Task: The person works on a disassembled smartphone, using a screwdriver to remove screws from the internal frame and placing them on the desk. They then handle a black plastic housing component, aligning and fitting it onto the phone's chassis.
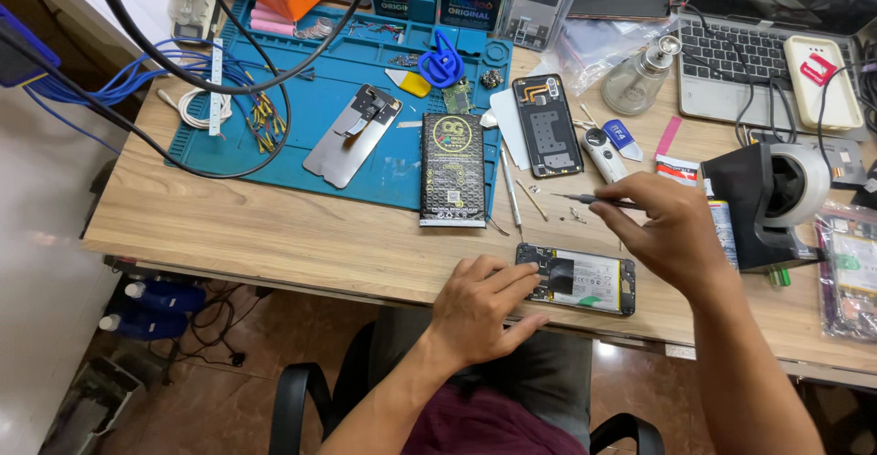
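An opened phone [589,280] with its battery showing lies near the table's front edge. My left hand [481,305] rests on its left end, fingers pressing the frame. My right hand [665,228] hovers just above and to the right, pinching a thin screwdriver [585,199] that points left. A black battery pack [452,170] lies on the edge of the blue work mat [274,158]. A second opened phone body [546,125] and a silver back plate [353,134] lie farther back.
A laptop [749,62] stands at the back right with a white phone case [822,80] on it. A black tape dispenser [772,201], a glass bottle [642,78], blue scissors-like tool [442,60], tweezers [511,192] and cables [183,71] crowd the desk.
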